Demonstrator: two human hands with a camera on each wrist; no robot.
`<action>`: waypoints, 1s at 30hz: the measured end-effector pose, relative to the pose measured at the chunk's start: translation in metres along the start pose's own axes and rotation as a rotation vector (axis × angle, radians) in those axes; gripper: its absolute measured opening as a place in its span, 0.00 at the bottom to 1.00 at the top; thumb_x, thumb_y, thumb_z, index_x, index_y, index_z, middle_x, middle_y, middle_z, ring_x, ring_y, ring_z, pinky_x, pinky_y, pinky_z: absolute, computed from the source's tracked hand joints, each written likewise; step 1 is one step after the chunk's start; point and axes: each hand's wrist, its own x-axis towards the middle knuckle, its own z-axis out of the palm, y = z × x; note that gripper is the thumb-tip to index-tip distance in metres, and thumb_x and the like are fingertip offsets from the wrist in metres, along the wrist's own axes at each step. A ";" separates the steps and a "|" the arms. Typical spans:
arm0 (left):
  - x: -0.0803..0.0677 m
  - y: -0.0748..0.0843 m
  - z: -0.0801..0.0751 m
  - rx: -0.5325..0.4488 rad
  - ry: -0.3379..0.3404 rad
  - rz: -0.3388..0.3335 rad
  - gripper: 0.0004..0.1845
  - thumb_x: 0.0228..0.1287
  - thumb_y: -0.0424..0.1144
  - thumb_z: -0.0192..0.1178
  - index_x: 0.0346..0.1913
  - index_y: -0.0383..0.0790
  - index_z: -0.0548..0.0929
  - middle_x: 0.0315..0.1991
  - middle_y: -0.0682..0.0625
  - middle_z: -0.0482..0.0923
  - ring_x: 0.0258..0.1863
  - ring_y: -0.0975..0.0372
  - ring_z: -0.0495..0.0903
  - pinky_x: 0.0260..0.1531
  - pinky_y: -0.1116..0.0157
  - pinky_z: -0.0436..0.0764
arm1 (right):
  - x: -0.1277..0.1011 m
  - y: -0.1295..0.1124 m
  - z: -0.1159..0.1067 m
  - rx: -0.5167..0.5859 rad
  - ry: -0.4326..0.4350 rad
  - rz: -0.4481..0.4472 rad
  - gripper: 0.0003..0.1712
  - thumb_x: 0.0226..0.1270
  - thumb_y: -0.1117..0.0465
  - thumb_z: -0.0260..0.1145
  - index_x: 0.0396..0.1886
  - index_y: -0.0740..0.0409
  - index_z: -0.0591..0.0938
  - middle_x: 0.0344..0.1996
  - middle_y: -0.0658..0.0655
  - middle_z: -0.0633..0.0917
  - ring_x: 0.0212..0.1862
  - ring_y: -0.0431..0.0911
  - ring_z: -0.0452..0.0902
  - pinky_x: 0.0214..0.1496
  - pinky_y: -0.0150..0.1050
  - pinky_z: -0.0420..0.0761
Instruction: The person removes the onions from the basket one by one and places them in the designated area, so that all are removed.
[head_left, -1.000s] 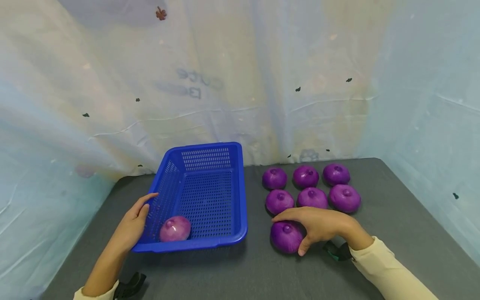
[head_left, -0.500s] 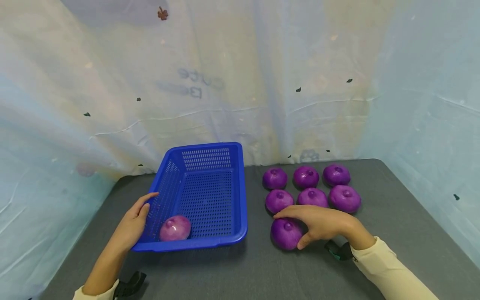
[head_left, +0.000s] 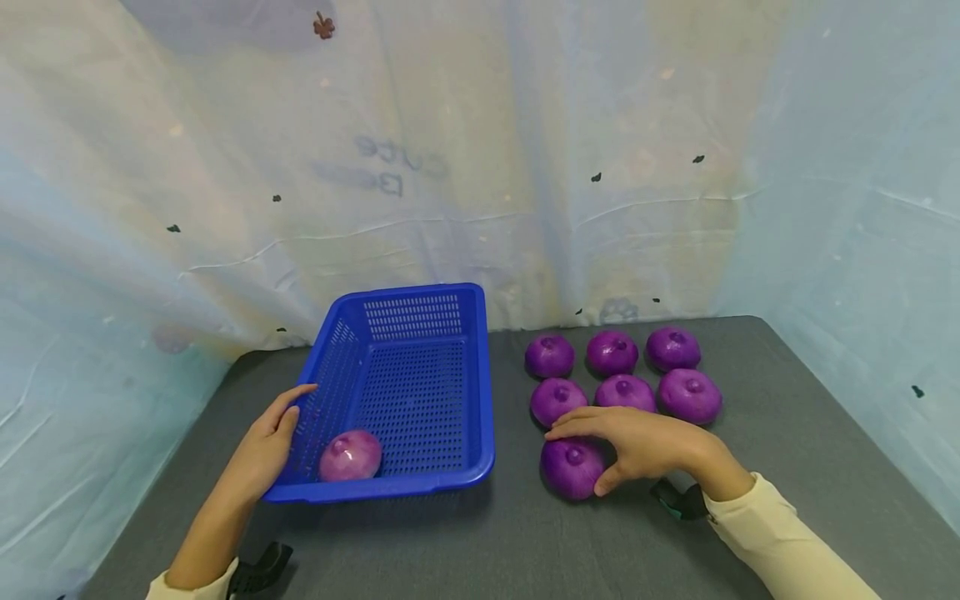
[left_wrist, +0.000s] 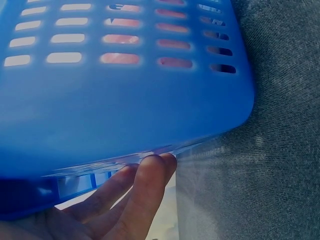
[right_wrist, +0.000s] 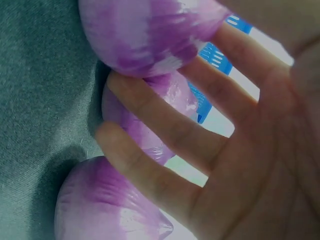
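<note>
At the left side of a blue plastic basket [head_left: 483, 400], my left hand [head_left: 258, 458] grips the rim. The left wrist view shows the fingertips [left_wrist: 150, 167] against the basket's slotted outer wall [left_wrist: 120, 110]. A pinkish onion [head_left: 350, 457] lies inside, in the near left corner. My right hand [head_left: 645, 442] spans the nearest purple onion [head_left: 570, 471], which rests on the table. Its fingers reach round the far side and the thumb sits at the near right. In the right wrist view this onion [right_wrist: 145, 35] lies against the fingers, with two more onions behind.
Behind the right hand, purple onions stand in two rows: a front row with a left onion [head_left: 558, 402], and a back row with a right onion [head_left: 672, 347]. A dark grey cloth [head_left: 480, 550] covers the table. A pale curtain [head_left: 480, 167] hangs behind and at both sides.
My right hand has moved slightly away from me, its thumb sliding up the near onion's right side, and that onion has shifted back a touch. The left hand and basket stay put.
</note>
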 end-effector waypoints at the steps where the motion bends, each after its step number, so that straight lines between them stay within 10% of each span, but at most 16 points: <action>1: 0.000 0.000 0.000 -0.001 -0.001 -0.002 0.27 0.83 0.48 0.26 0.78 0.48 0.55 0.76 0.29 0.53 0.70 0.30 0.60 0.58 0.28 0.65 | 0.000 0.000 0.000 0.005 -0.001 0.005 0.45 0.50 0.56 0.80 0.70 0.38 0.73 0.69 0.47 0.74 0.71 0.47 0.70 0.67 0.51 0.73; 30: -0.001 0.001 0.000 -0.012 0.007 0.019 0.27 0.83 0.48 0.26 0.78 0.46 0.56 0.76 0.28 0.53 0.70 0.30 0.59 0.59 0.28 0.64 | -0.006 -0.004 -0.008 0.007 0.008 0.011 0.46 0.49 0.58 0.80 0.70 0.44 0.71 0.69 0.48 0.74 0.71 0.50 0.68 0.69 0.52 0.72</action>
